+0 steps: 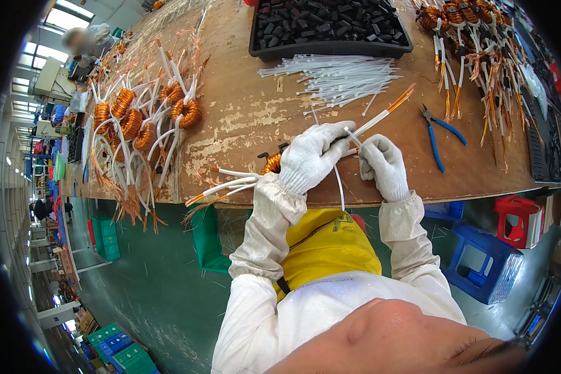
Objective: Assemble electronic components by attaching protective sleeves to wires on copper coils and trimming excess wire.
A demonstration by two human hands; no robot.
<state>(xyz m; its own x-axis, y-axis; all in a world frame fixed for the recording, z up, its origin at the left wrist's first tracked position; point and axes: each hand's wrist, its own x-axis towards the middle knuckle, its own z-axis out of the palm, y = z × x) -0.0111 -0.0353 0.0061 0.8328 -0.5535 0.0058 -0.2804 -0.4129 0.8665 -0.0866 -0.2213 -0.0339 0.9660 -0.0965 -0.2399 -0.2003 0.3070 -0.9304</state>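
Observation:
My gloved left hand (313, 157) is closed round a copper-wound toroidal coil (272, 164), mostly hidden under the palm. White-sleeved leads (381, 116) with copper ends stick out beyond the fingers to the upper right, and more leads (230, 184) spread out to the left. A white cable tie (339, 187) hangs below the left fingers toward the table's near edge. To the right, my gloved right hand (383, 165) has its fingers pinched on a thin white strip (354, 138) beside the leads, which looks like part of a cable tie.
Loose cable ties (336, 78) lie before a black tray (330, 53) of small black parts. Blue-handled cutters (439, 137) rest at right. Finished-looking coils are heaped at left (131, 123) and far right (461, 15). Blue stools (480, 262) stand below the table (243, 112).

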